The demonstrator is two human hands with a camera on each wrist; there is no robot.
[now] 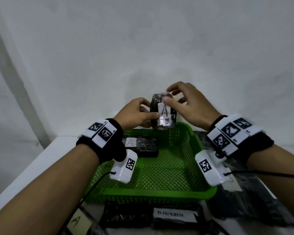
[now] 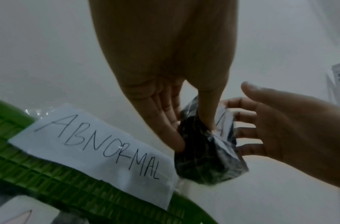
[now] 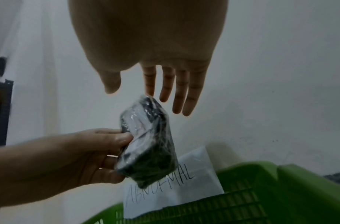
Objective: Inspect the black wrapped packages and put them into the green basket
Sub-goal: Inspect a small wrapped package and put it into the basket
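package (image 1: 163,114) held by left hand (image 1: 136,114)

"A" was read on the held package's label (image 1: 165,110) and on the basket's package (image 1: 130,142); "ABNORMAL" on the basket's paper (image 2: 100,145); "IN PROGRESS" on a strip (image 1: 174,214).

Your left hand (image 2: 165,94) pinches the black wrapped package (image 2: 207,151); your right hand (image 2: 292,136) spreads beside it; an ABNORMAL label (image 2: 100,145) covers the green basket (image 2: 50,178).
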